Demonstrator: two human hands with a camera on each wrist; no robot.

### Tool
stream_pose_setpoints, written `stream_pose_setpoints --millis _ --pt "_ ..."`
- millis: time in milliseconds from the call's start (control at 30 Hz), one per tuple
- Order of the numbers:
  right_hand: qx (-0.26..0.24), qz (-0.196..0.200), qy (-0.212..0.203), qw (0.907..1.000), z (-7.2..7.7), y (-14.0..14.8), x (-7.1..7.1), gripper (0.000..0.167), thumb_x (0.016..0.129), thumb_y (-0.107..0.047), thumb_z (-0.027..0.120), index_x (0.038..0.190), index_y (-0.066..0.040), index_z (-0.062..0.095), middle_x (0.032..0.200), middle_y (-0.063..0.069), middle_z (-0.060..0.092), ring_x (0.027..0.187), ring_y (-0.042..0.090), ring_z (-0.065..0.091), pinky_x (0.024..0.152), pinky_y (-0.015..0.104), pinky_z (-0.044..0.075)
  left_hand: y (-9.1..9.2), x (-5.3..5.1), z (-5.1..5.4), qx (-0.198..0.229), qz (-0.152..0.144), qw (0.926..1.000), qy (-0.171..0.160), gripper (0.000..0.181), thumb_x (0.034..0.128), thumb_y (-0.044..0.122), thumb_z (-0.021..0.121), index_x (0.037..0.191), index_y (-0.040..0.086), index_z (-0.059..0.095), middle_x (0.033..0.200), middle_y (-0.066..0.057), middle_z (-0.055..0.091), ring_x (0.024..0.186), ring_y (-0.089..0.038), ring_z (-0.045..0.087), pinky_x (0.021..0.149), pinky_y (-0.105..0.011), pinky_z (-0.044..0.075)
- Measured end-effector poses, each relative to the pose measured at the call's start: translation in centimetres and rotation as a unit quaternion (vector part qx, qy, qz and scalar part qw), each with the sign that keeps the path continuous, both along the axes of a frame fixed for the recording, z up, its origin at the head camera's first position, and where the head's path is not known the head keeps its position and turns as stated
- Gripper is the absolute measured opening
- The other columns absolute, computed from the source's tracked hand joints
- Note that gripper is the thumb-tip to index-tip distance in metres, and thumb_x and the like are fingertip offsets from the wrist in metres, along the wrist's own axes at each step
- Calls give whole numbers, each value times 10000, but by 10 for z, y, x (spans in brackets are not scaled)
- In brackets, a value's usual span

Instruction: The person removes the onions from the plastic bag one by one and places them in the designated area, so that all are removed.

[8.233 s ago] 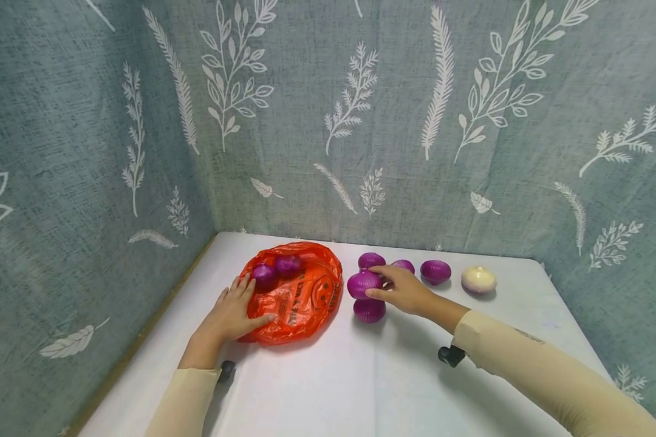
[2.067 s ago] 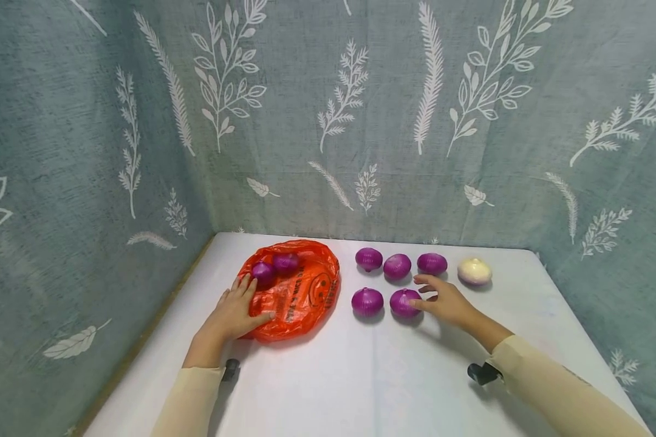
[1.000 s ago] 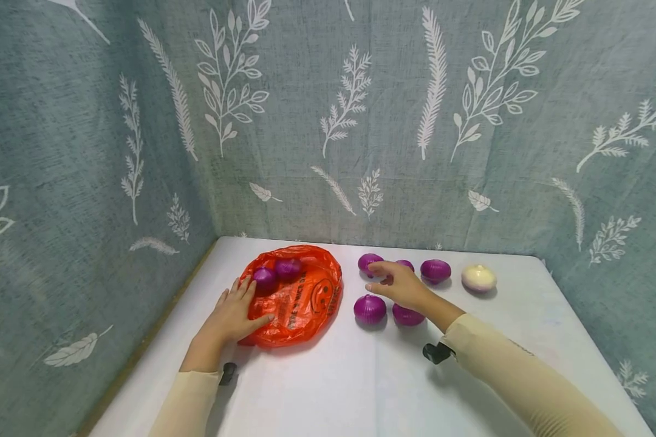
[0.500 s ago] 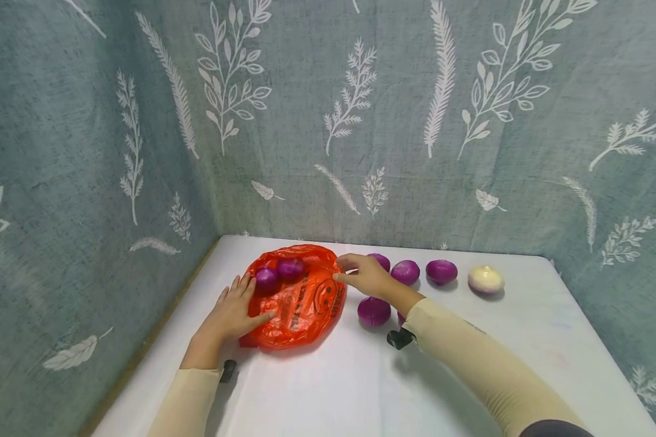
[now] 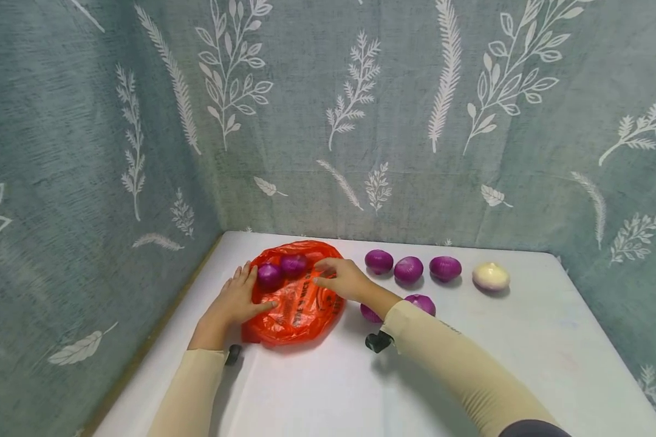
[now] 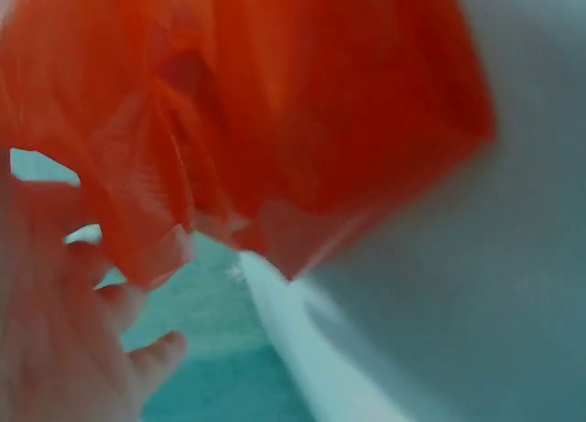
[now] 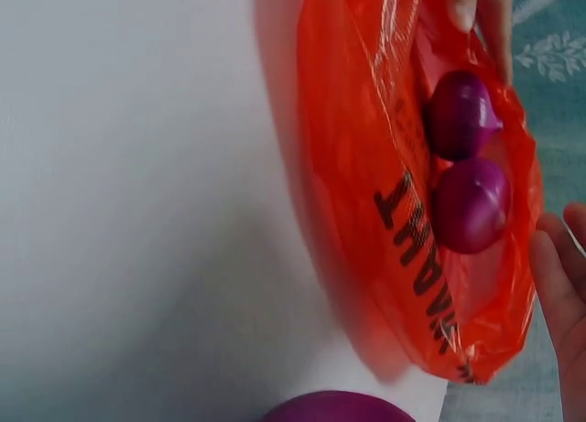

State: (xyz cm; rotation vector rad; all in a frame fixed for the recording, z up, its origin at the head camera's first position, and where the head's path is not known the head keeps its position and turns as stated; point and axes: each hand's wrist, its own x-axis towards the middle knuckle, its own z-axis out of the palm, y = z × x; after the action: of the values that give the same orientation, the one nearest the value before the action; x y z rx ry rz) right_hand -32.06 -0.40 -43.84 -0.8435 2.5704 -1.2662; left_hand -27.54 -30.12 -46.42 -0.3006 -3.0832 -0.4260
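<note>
An orange-red plastic bag (image 5: 300,315) with black printing lies with its mouth spread on the table. Two purple onions (image 5: 270,276) (image 7: 471,205) sit inside it, side by side. My left hand (image 5: 234,303) rests at the bag's left rim, fingers spread; the left wrist view shows those fingers (image 6: 119,308) against the plastic, blurred. Over the bag's right part is my right hand (image 5: 350,280), fingers extended and nothing between them. In the right wrist view its fingers (image 7: 558,266) are beside the bag's rim; whether they touch it I cannot tell.
Right of the bag, a back row has purple onions (image 5: 379,261) (image 5: 409,269) (image 5: 445,268) and a whitish onion (image 5: 491,277). Nearer stand two purple onions (image 5: 421,303) (image 5: 370,312), partly hidden by my right arm. A patterned cloth (image 5: 306,121) walls the white table (image 5: 306,388).
Earlier my right hand held a purple onion, which now stands in the front row. It has since moved left, empty, from the onions to over the bag. My left hand has stayed at the rim.
</note>
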Motion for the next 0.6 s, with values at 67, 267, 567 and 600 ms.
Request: stream_pose_setpoints --millis 67,267,567,600 --pt "-63 31 14 10000 0 -1 2 399 925 -308 680 1273 -121 624 1191 4 656 1074 170 608 907 328 509 1 -5 0 139 133 9998 -36 1129 781 630 692 1545 -2 152 1589 -261 27 1374 -541 193 1071 -658 216" --pt "27 -6 19 10000 -2 -1 7 420 923 -336 677 1280 -123 617 1203 15 654 1103 183 599 943 351 489 2 -12 -5 545 259 9971 -470 1177 754 565 764 1556 22 97 1585 -271 -12 1334 -553 277 1028 -646 310" --pt "-80 -13 61 9999 -4 5 7 430 919 -308 684 1279 -83 615 1222 78 654 1096 196 605 943 356 489 4 -6 -3 649 168 9969 -420 1203 724 533 804 1494 -125 154 1530 -324 200 1375 -488 255 1089 -592 253" --pt "-89 -8 38 10000 -4 5 6 431 918 -304 686 1280 -82 615 1223 79 653 1094 196 605 941 359 490 5 -4 -2 684 149 9967 -421 1191 728 525 805 1493 -124 164 1529 -319 210 1376 -481 261 1092 -585 255"
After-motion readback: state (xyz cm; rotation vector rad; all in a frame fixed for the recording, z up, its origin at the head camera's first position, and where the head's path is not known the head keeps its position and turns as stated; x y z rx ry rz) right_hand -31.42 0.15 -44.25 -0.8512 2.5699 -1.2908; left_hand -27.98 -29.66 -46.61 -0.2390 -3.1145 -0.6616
